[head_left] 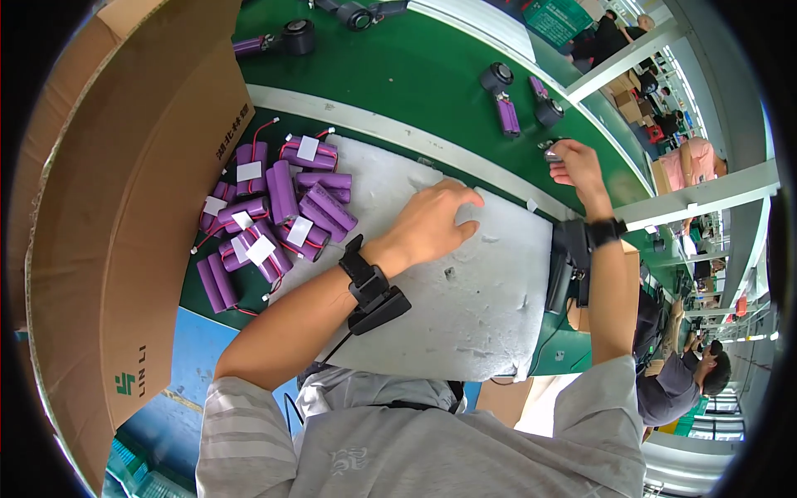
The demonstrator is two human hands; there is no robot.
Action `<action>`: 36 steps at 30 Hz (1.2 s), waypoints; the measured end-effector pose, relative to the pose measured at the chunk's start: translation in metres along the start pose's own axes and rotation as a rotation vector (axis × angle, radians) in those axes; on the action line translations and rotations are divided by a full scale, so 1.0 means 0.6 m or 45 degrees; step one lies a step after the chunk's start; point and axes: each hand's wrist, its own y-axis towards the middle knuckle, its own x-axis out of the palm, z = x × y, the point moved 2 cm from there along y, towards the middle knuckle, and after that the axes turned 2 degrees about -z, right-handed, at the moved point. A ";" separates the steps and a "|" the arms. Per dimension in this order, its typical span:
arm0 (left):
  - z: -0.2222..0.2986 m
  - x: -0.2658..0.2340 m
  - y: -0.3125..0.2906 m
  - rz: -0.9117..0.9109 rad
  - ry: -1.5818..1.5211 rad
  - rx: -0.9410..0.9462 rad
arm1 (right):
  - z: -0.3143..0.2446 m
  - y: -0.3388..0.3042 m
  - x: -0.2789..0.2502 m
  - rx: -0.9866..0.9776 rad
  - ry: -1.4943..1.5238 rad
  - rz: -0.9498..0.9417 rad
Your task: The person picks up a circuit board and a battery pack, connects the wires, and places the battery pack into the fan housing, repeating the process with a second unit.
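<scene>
My left hand [436,220] hovers over a white foam board [490,282], thumb and fingers apart, with nothing between them. Out to the right, above the green work surface, my right hand [579,170] has its fingers pinched around a small dark, shiny piece [551,153], mostly hidden by the fingertips. Just beyond that hand lies a black round-headed part [549,112] with a purple cell attached. Another such part [498,77] sits to its left. Left of the foam board is a pile of purple battery packs [282,192] with red leads, several bearing white labels.
A tall cardboard box [158,191] stands along the left side. A pale rail [398,129] runs between the near bench and the green strip [390,75], which carries more black parts [297,37] at the far left. White metal posts [706,199] rise at right; people work beyond.
</scene>
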 end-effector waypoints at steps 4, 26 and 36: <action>0.016 -0.015 -0.003 -0.006 -0.266 -0.237 | -0.009 -0.149 0.036 -0.161 0.754 -0.259; 0.007 -0.009 -0.001 -0.524 -0.599 -0.302 | 0.018 -0.312 0.147 -0.614 0.215 -0.279; 0.022 -0.016 -0.003 -0.451 -0.564 -0.184 | 0.034 -0.317 0.162 -0.754 0.358 -0.237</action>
